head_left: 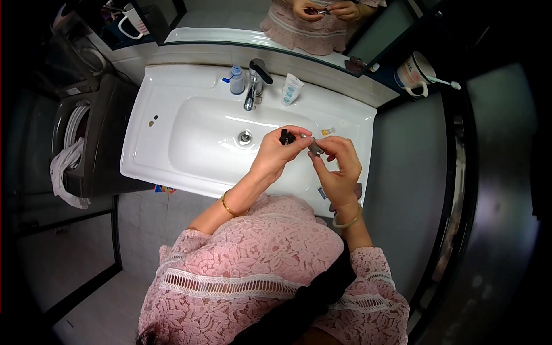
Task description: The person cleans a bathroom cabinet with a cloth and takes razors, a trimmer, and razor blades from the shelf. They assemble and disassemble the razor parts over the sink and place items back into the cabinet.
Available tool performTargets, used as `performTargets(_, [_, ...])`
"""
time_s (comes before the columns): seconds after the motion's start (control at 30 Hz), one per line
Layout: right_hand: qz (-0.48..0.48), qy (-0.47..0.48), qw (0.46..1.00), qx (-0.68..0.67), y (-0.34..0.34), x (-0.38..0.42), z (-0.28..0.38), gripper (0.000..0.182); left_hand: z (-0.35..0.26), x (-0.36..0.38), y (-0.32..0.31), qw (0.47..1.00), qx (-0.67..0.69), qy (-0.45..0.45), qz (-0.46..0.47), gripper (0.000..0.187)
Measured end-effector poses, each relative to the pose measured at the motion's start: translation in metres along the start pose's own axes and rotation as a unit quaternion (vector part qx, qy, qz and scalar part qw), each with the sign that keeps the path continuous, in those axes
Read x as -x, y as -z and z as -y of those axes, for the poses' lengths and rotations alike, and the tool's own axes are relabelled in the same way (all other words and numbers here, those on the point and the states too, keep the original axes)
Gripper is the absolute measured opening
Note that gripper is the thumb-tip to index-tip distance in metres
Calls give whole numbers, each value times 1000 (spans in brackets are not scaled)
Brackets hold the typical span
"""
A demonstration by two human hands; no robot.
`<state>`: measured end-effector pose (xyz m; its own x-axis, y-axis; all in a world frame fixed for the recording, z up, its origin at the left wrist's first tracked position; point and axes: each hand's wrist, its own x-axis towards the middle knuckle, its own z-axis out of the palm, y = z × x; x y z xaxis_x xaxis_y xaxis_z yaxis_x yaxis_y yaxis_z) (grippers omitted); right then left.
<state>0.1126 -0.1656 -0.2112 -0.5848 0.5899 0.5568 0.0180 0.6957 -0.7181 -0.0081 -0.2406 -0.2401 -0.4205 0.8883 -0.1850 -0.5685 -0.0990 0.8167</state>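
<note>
Over the right part of the white washbasin [195,167], both of my hands meet close together. My left hand [273,155] is closed on a small black piece [286,137], with the thumb and forefinger reaching to the right. Between the fingertips of my right hand [342,169] is a small grey, metallic-looking piece [315,148]. My left fingertips touch or almost touch it. I cannot make out the kind of either piece, as fingers cover parts of them. Just above my right hand, a small yellow-and-clear item [328,131] lies on the basin's rim.
Behind the bowl stand a chrome tap [253,86], a blue bottle [236,80] and a white tube [292,89]. Two small round bits [153,121] lie on the left rim. A mug [414,75] with a toothbrush is at right; a washing machine [92,132] stands left.
</note>
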Motion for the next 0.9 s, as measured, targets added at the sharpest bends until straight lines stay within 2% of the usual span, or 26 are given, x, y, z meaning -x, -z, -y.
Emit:
performTargets(0.13, [7, 26, 1000, 11, -1, 3, -3, 30, -1, 0, 2, 1000, 12, 11, 0, 16])
performTargets(0.27, [11, -5, 1000, -18, 0, 0, 0, 36, -2, 1, 3, 999, 15, -5, -37, 18])
performTargets(0.33, [13, -130, 986, -100, -1, 3, -3, 35, -3, 1, 4, 999, 2, -12, -41, 18])
performTargets(0.37, [13, -130, 986, -101, -2, 5, -7, 35, -3, 1, 5, 999, -12, -19, -44, 19])
performTargets(0.43, [22, -292, 920, -258, 0, 8, -13, 29, -6, 2, 2, 999, -21, -19, -43, 19])
performTargets(0.47, [41, -301, 920, -249, 2, 7, -11, 23, -7, 2, 1, 998, -30, -20, -42, 19])
performTargets(0.67, [34, -305, 916, -258, 3, 6, -9, 18, 0, 0, 5, 999, 9, -17, -34, 22])
performTargets(0.77, [17, -293, 917, -270, 2, 9, -13, 19, 2, -1, 5, 997, 33, -8, -69, 22])
performTargets(0.9, [2, -276, 921, -274, -2, 12, -17, 21, 2, 2, 1, 998, -7, 11, -57, 19])
